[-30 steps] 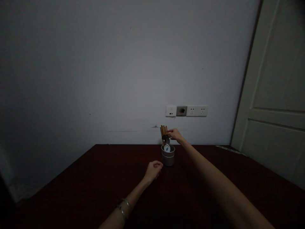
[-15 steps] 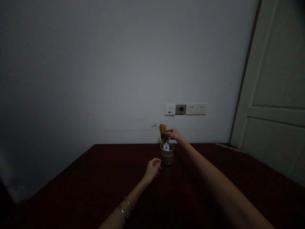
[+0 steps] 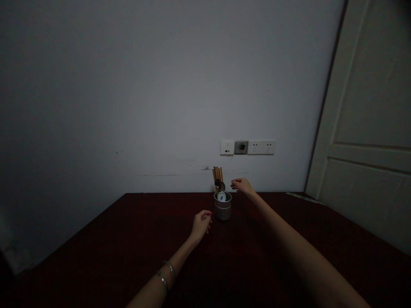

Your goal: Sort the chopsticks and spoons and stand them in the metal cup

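A grey cylindrical utensil holder stands upright on the dark red table. Several wooden chopsticks rise from it, leaning a little left. In front of them are a dark round spoon, a shiny metal spoon and a white spoon with a blue mark. My right hand hovers to the right of the spoons, apart from them, its fingers loosely bent and nothing seen in them. Left of the holder, close to its side, is my left hand, with loosely curled, parted fingers that hold nothing visible.
The dark red table reaches back to a plain wall. Sockets and switches sit on the wall above the holder. A pale strip lies at the table's right rear, near a panelled door.
My right hand has let go of the utensils and drawn away to the right. My left hand has eased slightly away from the holder. The view has shifted a little.
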`<state>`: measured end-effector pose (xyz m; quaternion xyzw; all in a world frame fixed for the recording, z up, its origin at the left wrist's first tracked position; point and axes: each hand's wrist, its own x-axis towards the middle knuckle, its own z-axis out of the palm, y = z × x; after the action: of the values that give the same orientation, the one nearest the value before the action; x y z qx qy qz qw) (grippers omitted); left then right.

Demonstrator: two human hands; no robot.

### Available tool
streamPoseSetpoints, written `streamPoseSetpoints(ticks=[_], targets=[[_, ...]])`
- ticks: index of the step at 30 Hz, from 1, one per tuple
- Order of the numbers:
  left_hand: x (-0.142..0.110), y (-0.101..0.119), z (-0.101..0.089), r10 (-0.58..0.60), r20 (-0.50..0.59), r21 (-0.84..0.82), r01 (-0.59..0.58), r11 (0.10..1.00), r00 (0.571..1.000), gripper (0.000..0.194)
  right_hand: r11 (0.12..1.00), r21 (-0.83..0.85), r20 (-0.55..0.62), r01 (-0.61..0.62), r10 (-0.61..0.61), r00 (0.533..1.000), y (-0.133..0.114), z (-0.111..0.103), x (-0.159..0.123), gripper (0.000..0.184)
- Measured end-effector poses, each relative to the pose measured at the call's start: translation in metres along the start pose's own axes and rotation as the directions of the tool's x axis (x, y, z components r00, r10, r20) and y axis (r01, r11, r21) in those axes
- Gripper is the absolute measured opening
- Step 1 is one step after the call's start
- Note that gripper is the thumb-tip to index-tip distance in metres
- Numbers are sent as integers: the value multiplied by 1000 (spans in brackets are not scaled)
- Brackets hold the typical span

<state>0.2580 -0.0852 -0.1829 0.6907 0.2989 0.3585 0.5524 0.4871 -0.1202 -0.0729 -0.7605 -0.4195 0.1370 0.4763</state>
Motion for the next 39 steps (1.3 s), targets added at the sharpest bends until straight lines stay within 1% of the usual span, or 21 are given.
streamPoseSetpoints(ticks=[2,5,7,9,12,15,17,20,23,26,28,30,32,33,34,36,37,39], targets=[[2,1,-5,8,-47,61,-5,998,999,23,996,-85,-41,10,-13,999,20,-4,-13,21],[7,3,-19,106,-120,266,-71,961,987,22,978,-208,-71,25,-41,997,52,-6,-37,23],[12,4,-31,171,-161,408,-92,908,972,22,961,-275,-67,35,-56,996,71,-4,-54,30],[17,4,-44,182,-180,516,-65,854,967,21,945,-324,-58,44,-66,996,87,0,-69,36],[22,-2,-59,191,-171,665,-30,746,967,21,902,-424,-31,80,-103,994,105,9,-88,40],[22,-9,-68,186,-159,783,9,622,970,26,801,-588,-24,115,-160,987,114,19,-100,40],[20,-12,-69,160,-141,829,28,559,977,29,750,-652,-33,112,-176,984,115,23,-104,40],[14,-11,-65,157,-74,875,-11,484,985,30,722,-682,-27,116,-184,983,113,24,-107,40],[7,-9,-61,176,-24,889,-59,453,984,31,713,-691,-21,120,-186,982,112,22,-108,40],[5,-8,-60,168,-14,870,-71,487,986,33,740,-660,-25,129,-193,981,112,19,-109,39],[6,-7,-59,175,0,840,-95,534,984,36,796,-583,-25,160,-215,976,109,19,-107,42],[8,-4,-54,200,37,781,-153,605,979,42,879,-434,-26,198,-231,973,104,23,-104,47],[9,3,-42,209,87,677,-211,705,974,50,953,-223,-23,207,-218,976,96,32,-98,53],[9,7,-34,199,110,610,-224,760,974,55,975,-105,-15,196,-198,980,92,39,-95,56],[8,11,-25,183,132,535,-226,814,974,60,984,11,-2,177,-177,984,88,46,-91,59],[4,19,-8,167,198,381,-232,895,966,69,970,202,25,135,-143,989,83,60,-86,63],[1,23,0,185,243,302,-255,918,952,71,954,271,33,126,-140,990,83,66,-84,65],[-3,26,11,239,314,169,-302,938,919,73,925,352,33,140,-161,986,85,75,-81,67]])
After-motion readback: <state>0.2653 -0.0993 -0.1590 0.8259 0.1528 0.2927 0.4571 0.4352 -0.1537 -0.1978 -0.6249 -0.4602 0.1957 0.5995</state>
